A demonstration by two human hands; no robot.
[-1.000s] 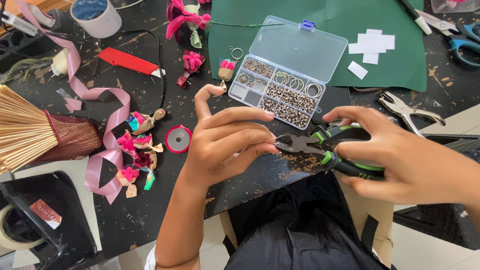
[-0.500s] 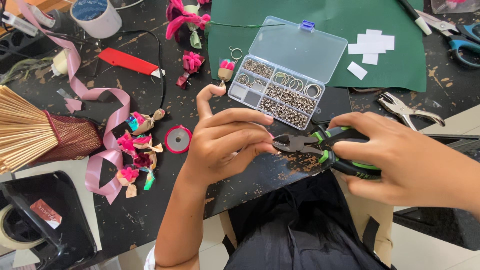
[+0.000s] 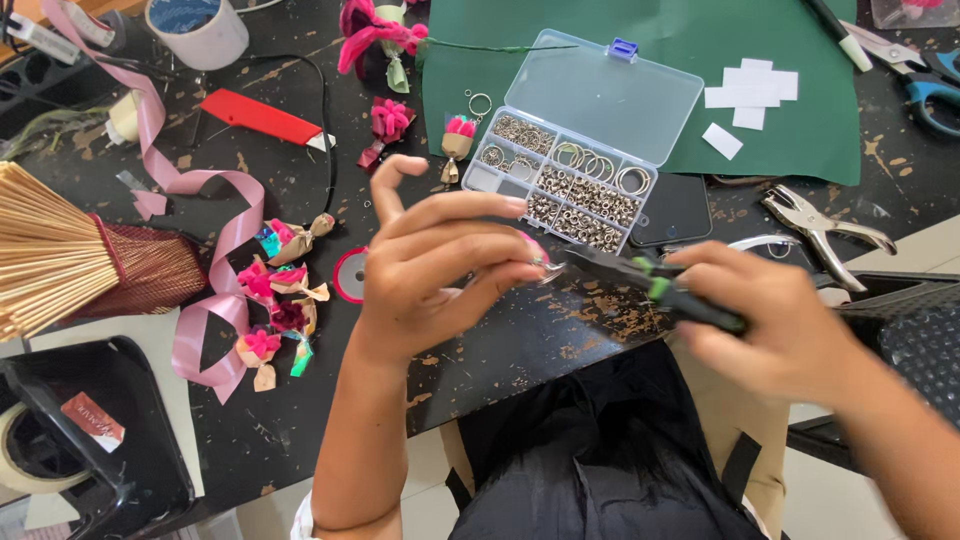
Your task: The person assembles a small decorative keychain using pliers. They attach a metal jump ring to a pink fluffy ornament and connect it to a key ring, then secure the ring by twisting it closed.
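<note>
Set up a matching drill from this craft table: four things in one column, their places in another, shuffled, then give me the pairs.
Things:
1. black-and-green pliers
2. clear plastic compartment box of metal rings
3. pink satin ribbon
4. silver hole punch

Places:
A. open, partly on the green felt sheet
B. right of the black phone
C. in the right hand
D. looping beside the straw broom

Pairs: 1-C, 2-A, 3-D, 4-B

Single head-worn view — looking steeply down from above, close over the scuffed black bench [image 3: 560, 340], facing away from the body, lap at bottom edge, green felt sheet [image 3: 720, 60] at top.
</note>
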